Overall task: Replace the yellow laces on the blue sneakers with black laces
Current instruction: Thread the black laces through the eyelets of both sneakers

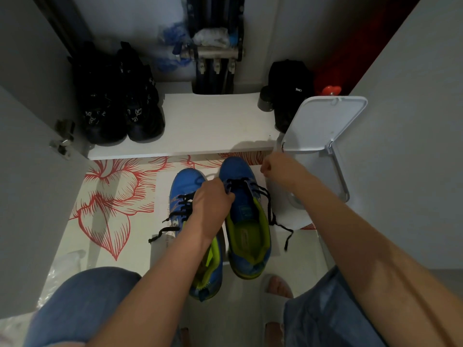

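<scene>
Between the person's denim-clad knees, two blue sneakers with lime-green lining (235, 171) stand side by side on the red-flowered floor (110, 201), toes pointing away. Both are threaded with black laces (269, 206), whose loose ends trail onto the floor. The left hand (213, 196) has its fingers curled onto the black laces of the right-hand sneaker. Beyond it, the right hand (269, 169) hangs with fingers bunched; I cannot tell whether it holds anything. Just beside it stands a white plastic bin with its lid raised (323, 121). Farther back, black shoes (117, 103) sit on a white shelf (213, 126).
</scene>
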Demonstrator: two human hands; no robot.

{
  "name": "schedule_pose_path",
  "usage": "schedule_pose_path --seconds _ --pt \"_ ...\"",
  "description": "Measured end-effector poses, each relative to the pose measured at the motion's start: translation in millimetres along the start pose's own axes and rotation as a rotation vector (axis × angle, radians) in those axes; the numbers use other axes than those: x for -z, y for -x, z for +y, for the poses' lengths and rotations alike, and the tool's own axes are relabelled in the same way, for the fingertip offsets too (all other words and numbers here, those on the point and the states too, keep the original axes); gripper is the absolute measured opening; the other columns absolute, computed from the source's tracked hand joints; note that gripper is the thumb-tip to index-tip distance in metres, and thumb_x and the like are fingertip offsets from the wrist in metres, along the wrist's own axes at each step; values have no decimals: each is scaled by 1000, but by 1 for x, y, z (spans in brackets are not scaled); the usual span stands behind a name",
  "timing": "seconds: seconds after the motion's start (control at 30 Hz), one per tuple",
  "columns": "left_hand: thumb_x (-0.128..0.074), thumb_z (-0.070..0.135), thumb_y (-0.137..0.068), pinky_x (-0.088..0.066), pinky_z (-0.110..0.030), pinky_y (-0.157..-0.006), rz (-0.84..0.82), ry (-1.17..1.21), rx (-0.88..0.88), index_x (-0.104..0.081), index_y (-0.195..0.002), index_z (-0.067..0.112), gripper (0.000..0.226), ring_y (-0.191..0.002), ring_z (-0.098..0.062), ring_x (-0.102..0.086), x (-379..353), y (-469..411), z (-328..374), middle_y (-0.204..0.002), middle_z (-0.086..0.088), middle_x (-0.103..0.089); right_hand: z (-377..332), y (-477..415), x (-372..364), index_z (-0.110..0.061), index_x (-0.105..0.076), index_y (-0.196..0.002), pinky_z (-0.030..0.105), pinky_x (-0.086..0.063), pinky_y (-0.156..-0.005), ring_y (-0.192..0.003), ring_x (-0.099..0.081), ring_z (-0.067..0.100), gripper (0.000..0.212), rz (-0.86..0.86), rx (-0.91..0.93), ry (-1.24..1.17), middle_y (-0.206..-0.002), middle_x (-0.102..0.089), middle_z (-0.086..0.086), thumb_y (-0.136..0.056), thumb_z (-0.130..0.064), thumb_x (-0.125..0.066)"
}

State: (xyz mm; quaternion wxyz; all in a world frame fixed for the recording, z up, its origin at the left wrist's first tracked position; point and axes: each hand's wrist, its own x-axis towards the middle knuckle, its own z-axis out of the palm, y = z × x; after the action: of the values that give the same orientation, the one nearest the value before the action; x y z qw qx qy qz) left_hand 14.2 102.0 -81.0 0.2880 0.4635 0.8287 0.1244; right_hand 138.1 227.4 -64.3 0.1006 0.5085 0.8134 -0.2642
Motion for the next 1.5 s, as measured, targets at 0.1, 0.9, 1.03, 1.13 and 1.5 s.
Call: schedule_pose_path --seconds 0.1,0.9,1.03,1.13,1.5 --pt "-51 18 -91 -37 -24 -52 -7 -14 -22 -61 -93 -2 22 -71 -26 -60 2 2 0 -73 -8 -56 6 -6 -23 3 -65 -99 34 -49 -84 -100 -60 30 20 -107 -11 53 -109 -63 18 -92 -2 -47" --pt "-49 16 -97 -50 -24 -89 -579 971 -52 -64 -105 14 17 -92 -14 -68 56 26 25 -87 0 -72 -54 26 34 0 -50 -107 29 -57 -60 -58 -63 15 20 -159 80 -1797 -75 -61 11 -98 2 -33" --pt "-46 13 -99 -57 -23 -60 -325 1055 139 -61 -100 6 17 -52 -5 -59 57 17 15 -66 -1 -56 -32 16 19 12 -54 -114 37 -52 -70 -90 -64 34 26 -104 -156 -694 -110 -62 30 -96 -5 -44" --pt "-43 14 -100 -59 -25 -58 -305 1283 177 -61 -94 7 21 -49 -4 -58 58 14 18 -67 -1 -52 -29 20 11 10 -58 -114 38 -52 -77 -100 -60 36 26 -315 16 -64 -115 -61 26 -93 2 -44" --pt "-38 18 -102 -57 -21 -54 -34 1337 158 -59 -89 6 27 -66 -13 -61 58 8 21 -75 -9 -59 -43 46 22 1 -64 -107 29 -55 -70 -77 -67 20 25 -574 312 -344 -98 -68 19 -94 -19 -55"
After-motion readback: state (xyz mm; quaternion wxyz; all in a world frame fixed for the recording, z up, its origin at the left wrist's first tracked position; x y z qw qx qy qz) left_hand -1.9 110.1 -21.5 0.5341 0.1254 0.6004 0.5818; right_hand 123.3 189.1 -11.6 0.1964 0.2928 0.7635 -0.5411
